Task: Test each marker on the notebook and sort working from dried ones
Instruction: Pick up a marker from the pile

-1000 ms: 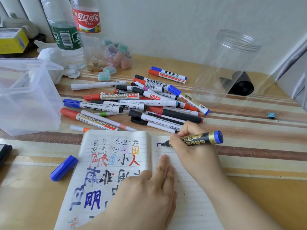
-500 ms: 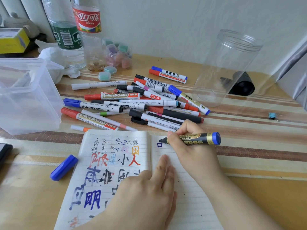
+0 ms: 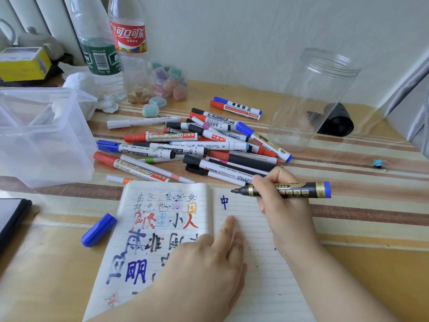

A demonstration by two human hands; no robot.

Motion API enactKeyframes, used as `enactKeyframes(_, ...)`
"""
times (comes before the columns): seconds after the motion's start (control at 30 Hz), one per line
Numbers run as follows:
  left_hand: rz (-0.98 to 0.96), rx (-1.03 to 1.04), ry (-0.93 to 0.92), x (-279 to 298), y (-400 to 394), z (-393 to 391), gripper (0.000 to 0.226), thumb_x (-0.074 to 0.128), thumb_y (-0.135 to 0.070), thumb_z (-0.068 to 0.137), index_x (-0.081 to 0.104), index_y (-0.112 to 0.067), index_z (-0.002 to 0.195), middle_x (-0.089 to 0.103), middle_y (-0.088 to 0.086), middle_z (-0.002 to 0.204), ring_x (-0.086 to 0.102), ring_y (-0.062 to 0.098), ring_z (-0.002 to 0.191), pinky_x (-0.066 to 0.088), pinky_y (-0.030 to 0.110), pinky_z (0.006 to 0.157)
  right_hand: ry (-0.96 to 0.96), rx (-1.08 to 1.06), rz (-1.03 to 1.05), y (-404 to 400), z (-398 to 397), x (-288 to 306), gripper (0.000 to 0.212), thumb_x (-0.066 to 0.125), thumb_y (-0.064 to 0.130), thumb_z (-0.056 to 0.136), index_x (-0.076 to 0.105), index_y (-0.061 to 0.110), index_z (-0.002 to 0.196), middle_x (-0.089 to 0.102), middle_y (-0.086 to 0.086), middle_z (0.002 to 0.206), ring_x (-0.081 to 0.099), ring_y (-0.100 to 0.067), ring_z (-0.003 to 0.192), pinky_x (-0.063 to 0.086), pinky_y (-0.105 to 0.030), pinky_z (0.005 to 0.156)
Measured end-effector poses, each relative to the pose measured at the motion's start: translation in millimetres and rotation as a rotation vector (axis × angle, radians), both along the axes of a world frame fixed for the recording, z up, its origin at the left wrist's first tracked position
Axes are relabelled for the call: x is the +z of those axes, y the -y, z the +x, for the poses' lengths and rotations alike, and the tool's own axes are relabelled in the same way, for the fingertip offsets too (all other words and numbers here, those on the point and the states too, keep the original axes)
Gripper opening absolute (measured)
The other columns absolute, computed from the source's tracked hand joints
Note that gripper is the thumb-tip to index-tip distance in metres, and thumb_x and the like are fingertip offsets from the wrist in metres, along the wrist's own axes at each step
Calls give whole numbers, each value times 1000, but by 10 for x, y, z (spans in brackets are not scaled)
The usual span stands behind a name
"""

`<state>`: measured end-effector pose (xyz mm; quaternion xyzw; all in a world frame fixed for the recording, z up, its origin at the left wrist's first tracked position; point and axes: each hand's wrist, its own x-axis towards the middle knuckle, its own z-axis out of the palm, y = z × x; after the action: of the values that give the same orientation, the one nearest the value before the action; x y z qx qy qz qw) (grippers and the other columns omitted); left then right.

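The right hand [image 3: 284,205] has its grip closed round a black marker [image 3: 299,189], tip lifted just left of the fingers, above a blue character [image 3: 224,201] on the notebook [image 3: 262,275]. The left hand [image 3: 204,270] lies flat, fingers straight, pinning the pages below. The ink looks strong, so this one likely counts as working; it should be recapped with the blue cap [image 3: 98,230], far left, before sorting, clear of the pile [image 3: 185,145] above
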<state>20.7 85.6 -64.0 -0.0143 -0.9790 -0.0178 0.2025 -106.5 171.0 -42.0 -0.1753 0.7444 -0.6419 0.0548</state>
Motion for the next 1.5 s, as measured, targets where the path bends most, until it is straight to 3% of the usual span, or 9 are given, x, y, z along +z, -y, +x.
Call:
enactKeyframes(0.13, 106, -7, 164, 209, 54, 51, 37, 36, -34, 80, 69, -17, 85, 67, 5, 101, 53, 15, 38, 35, 20, 29, 34, 12, -32, 0, 29, 55, 35, 57, 39, 76, 39, 16, 57, 33, 12, 43, 31, -9, 46, 25, -23, 51)
enactKeyframes(0.23, 170, 90, 252, 483, 164, 77, 15, 37, -35, 93, 42, -24, 101, 37, -6, 108, 57, 18, 57, 46, 30, 49, 29, 40, -16, -21, 35, 79, 31, 58, 39, 75, 42, 19, 56, 33, 14, 43, 31, -6, 45, 23, -23, 52)
enactKeyframes(0.4, 188, 442, 111, 637, 817, 444, 33, 69, -27, 76, 40, -18, 89, 42, -3, 87, 54, 22, 68, 41, 31, 57, 20, 86, -49, -56, 88, 187, 29, 62, 44, 65, 48, 19, 60, 36, 7, 46, 30, -12, 48, 25, -28, 53)
enactKeyframes(0.57, 170, 705, 290, 423, 1082, 806, 39, 50, -51, 86, 41, -17, 101, 42, -1, 102, 45, 20, 99, 34, 24, 80, 57, 241, -18, -48, 165, 341, 20, 61, 36, 70, 52, 20, 64, 39, 5, 46, 30, -9, 44, 26, -25, 49)
enactKeyframes(0.77, 226, 626, 211, 371, 1040, 813, 19, 53, -39, 89, 44, -22, 87, 44, -6, 85, 43, 17, 81, 41, 29, 71, 74, 365, 43, -107, 253, 443, 26, 71, 39, 64, 54, 19, 66, 43, 12, 44, 32, -7, 44, 27, -23, 49)
enactKeyframes(0.9, 428, 296, 60, 804, 827, 594, 8, 56, -24, 89, 50, -27, 93, 56, -14, 84, 54, 9, 77, 42, 21, 65, 136, 383, -90, -177, 273, 546, 29, 75, 39, 60, 54, 19, 64, 34, 9, 44, 25, -8, 42, 25, -17, 43)
enactKeyframes(1.13, 693, 88, 7, 781, 591, 54, 17, 60, -17, 87, 64, -23, 103, 65, -20, 89, 62, -6, 84, 48, 11, 81, 93, 194, -275, -183, 218, 668, 24, 69, 40, 58, 53, 22, 53, 31, 5, 47, 26, -8, 40, 24, -17, 41)
enactKeyframes(1.4, 864, 60, -13, 469, 449, 67, 40, 64, -9, 84, 52, -48, 86, 57, -37, 93, 60, -11, 83, 40, 0, 76, 43, 218, -121, -212, 224, 449, 24, 59, 30, 72, 48, 21, 54, 34, 8, 41, 30, -8, 43, 28, -17, 46)
enactKeyframes(1.5, 869, 51, -20, 445, 447, 60, 42, 65, -10, 83, 52, -50, 85, 66, -26, 85, 60, -9, 85, 42, 2, 78, 36, 217, -94, -209, 222, 391, 24, 60, 31, 73, 47, 19, 55, 34, 6, 43, 30, -10, 44, 27, -19, 47)
